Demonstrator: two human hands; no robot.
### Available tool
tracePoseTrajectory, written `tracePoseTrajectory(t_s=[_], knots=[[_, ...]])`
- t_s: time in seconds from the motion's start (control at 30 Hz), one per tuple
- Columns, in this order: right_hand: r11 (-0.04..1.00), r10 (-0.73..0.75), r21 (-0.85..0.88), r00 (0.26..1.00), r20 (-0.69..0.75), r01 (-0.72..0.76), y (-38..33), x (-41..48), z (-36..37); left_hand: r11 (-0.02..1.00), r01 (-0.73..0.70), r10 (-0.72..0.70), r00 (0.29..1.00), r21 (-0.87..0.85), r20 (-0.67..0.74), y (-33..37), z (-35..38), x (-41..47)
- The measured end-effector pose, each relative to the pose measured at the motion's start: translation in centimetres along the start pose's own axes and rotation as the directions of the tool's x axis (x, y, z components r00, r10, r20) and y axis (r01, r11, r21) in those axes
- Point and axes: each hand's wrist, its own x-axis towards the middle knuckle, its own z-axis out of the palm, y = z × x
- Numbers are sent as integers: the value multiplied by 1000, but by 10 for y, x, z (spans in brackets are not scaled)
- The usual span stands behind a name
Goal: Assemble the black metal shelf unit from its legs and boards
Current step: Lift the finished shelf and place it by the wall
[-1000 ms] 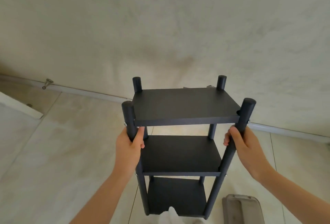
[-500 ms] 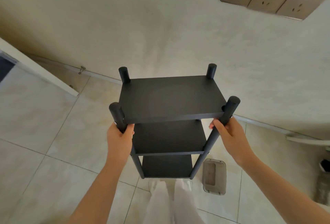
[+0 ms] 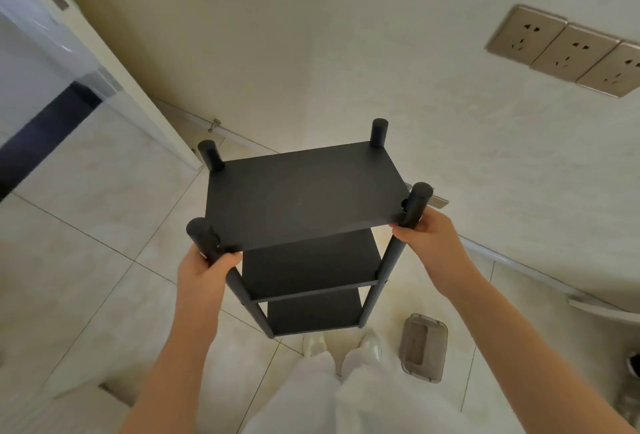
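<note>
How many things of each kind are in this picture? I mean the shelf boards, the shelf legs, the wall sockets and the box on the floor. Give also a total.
boards: 3
legs: 4
wall sockets: 3
plastic box: 1
Total: 11

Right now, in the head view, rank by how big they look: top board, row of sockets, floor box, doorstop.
1. top board, though it is nearest the camera
2. row of sockets
3. floor box
4. doorstop, tiny
</note>
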Motion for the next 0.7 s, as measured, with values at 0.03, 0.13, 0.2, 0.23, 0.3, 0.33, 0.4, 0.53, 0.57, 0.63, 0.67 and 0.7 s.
tracePoseTrajectory(t_s=[0.03, 0.13, 0.2, 0.23, 0.3, 0.33, 0.4, 0.53, 0.57, 0.63, 0.67, 0.7], knots=[[1000, 8, 2, 1000, 6, -8, -6, 3, 7, 999, 8, -8, 1000, -34, 2, 1, -6, 1], [999, 37, 36, 999, 34, -38, -25, 15, 25, 991, 45, -40, 999, -128, 36, 9, -19, 9], [994, 69, 77, 997, 47, -72, -37, 25, 34, 990, 51, -46, 998, -131, 42, 15, -25, 19], [992, 81, 96, 995, 64, -87, -43, 30, 37, 992, 51, -47, 998, -114, 33, 18, -27, 25], [988, 84, 122, 990, 113, -98, -57, 42, 44, 996, 56, -56, 998, -67, -3, 26, -28, 39], [987, 81, 129, 987, 135, -99, -64, 48, 48, 995, 71, -73, 997, -65, -27, 29, -27, 47], [983, 94, 140, 984, 149, -115, -79, 64, 57, 984, 129, -140, 987, -125, -84, 38, -22, 68], [971, 159, 155, 976, 148, -182, -110, 101, 75, 913, 255, -328, 923, -319, -201, 61, -15, 115], [967, 167, 166, 972, 166, -194, -120, 112, 80, 901, 269, -351, 913, -339, -209, 66, -14, 126], [958, 196, 168, 960, 200, -231, -138, 131, 91, 885, 258, -364, 903, -388, -229, 73, -17, 143], [956, 209, 164, 955, 210, -245, -148, 140, 97, 883, 236, -350, 907, -405, -234, 78, -19, 150], [953, 222, 157, 950, 220, -259, -157, 150, 105, 880, 219, -340, 911, -422, -235, 83, -21, 160]])
